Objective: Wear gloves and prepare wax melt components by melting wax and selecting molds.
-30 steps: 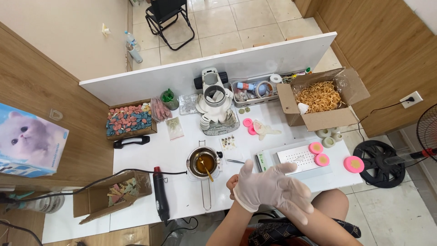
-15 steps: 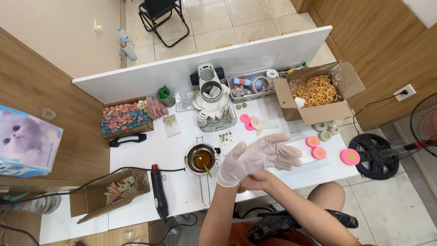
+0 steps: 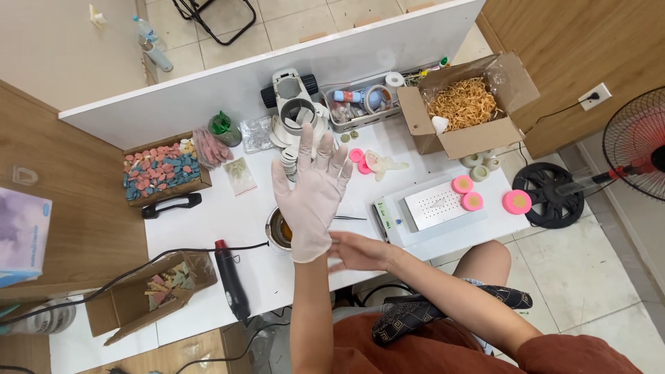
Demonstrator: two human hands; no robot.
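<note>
White and crowded, the worktop [image 3: 208, 228] runs between wood-panelled walls, with a tiled floor beyond its raised back panel. Over its middle the left hand [image 3: 312, 190] is held up, palm away from the camera, wearing a thin white glove [image 3: 309, 208] that covers it from the fingertips down to the wrist; its fingers [image 3: 307, 142] are spread and straight, gripping nothing. The bare right hand [image 3: 360, 251] sits just below the glove's cuff, its fingers curled loosely towards the cuff edge, though whether they actually pinch the glove cannot be told. Taking the gloved hand as the landmark: a small metal pot [image 3: 278, 230] with amber liquid stands directly beneath it, partly hidden by the palm; a black heat gun [image 3: 231, 277] lies to its lower left with its cord trailing away; a white microscope stand [image 3: 296, 104] rises just behind the fingertips. Further left of the hand is a box of pink and blue shaped pieces [image 3: 161, 170], and an open cardboard box [image 3: 149, 291] at the lower left. To the right of the hand lies a white flat tray [image 3: 435, 206] with pink round discs [image 3: 463, 184] beside it, and behind that a cardboard box of tan shredded filling [image 3: 465, 104].
</note>
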